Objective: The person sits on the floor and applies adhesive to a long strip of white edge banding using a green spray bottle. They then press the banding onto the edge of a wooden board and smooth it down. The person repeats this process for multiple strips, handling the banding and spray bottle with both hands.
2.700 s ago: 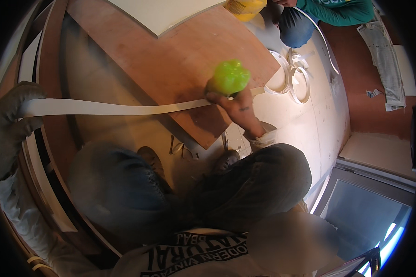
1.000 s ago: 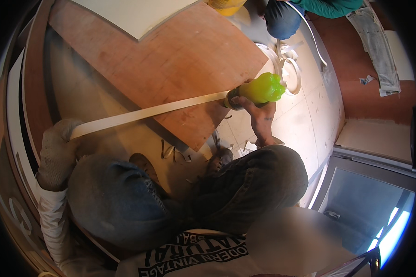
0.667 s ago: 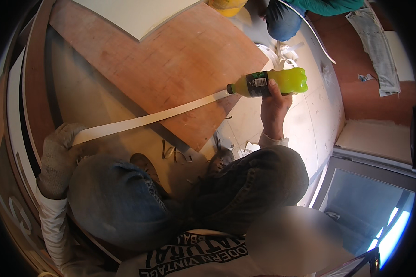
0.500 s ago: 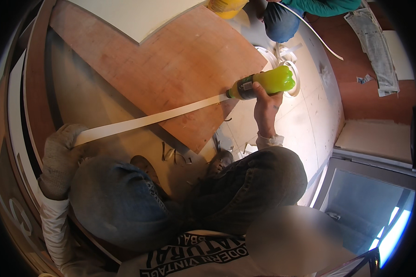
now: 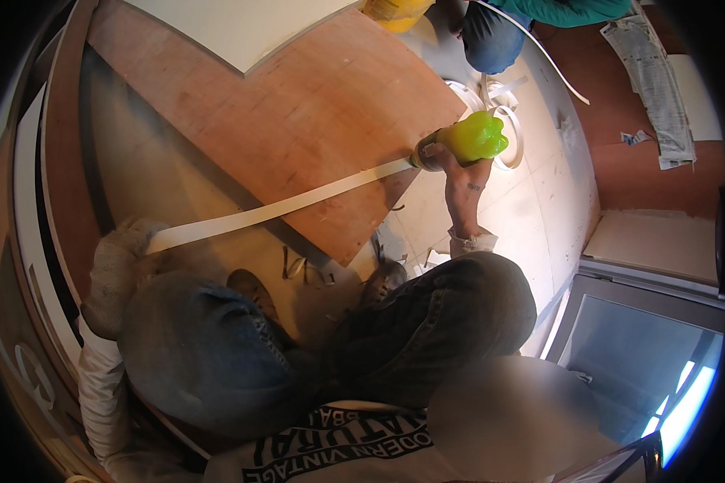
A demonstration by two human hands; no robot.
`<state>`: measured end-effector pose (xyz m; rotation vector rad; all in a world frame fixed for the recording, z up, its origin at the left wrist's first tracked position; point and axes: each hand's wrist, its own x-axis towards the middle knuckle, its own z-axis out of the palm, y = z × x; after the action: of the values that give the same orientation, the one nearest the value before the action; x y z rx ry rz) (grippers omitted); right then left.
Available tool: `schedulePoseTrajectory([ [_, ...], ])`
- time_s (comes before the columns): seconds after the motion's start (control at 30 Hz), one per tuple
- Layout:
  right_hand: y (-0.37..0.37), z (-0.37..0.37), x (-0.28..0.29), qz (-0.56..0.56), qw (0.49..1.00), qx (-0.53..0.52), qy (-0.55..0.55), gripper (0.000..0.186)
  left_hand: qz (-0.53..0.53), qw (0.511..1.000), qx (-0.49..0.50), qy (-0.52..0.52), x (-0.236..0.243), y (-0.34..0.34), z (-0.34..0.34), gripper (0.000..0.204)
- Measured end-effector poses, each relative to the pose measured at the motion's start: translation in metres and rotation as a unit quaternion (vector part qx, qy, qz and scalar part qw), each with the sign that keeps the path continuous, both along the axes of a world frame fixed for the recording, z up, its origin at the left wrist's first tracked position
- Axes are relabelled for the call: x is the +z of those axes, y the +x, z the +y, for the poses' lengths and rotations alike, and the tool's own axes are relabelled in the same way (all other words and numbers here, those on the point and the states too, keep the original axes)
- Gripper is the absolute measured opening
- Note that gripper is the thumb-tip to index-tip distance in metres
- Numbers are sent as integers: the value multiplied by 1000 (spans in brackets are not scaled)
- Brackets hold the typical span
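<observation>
Here lies a big, flat, brown wooden board (image 5: 258, 121). A long, thin, white strip (image 5: 290, 204) crosses over the board's near corner. By the board's right edge, a bright green plastic bottle (image 5: 479, 135) tilts, narrow end near the strip. The bare right hand (image 5: 463, 179) grips the bottle. Left of the board, the grey-gloved left hand (image 5: 121, 262) is closed on the strip.

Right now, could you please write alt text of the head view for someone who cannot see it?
A gloved left hand holds a flat white strip that stretches over a wooden board toward a green plastic bottle in the bare right hand. White coils and another person's green sleeve show beyond.
</observation>
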<state>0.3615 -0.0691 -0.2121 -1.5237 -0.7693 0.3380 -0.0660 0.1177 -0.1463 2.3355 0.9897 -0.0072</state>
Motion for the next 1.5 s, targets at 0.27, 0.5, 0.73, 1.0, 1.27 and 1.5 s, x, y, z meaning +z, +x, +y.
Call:
schedulePoseTrajectory([
  [0.27,-49,6,3,51,994,91,-27,45,0,996,14,-87,-1,20,-5,30],
  [0.5,-39,11,15,80,993,82,-2,35,-42,983,68,-165,-9,14,-14,27],
  [0.73,-67,10,-10,-39,975,200,-90,57,-61,989,56,-126,-14,6,-19,28],
  [1.0,24,-8,11,-3,999,25,-29,44,0,985,53,-163,-1,16,-24,31],
  [1.27,44,-10,-5,-3,999,-32,11,47,81,993,47,-77,-31,36,-40,40],
  [1.5,-23,1,8,84,994,62,-12,46,12,985,64,-160,-29,63,-37,38],
])
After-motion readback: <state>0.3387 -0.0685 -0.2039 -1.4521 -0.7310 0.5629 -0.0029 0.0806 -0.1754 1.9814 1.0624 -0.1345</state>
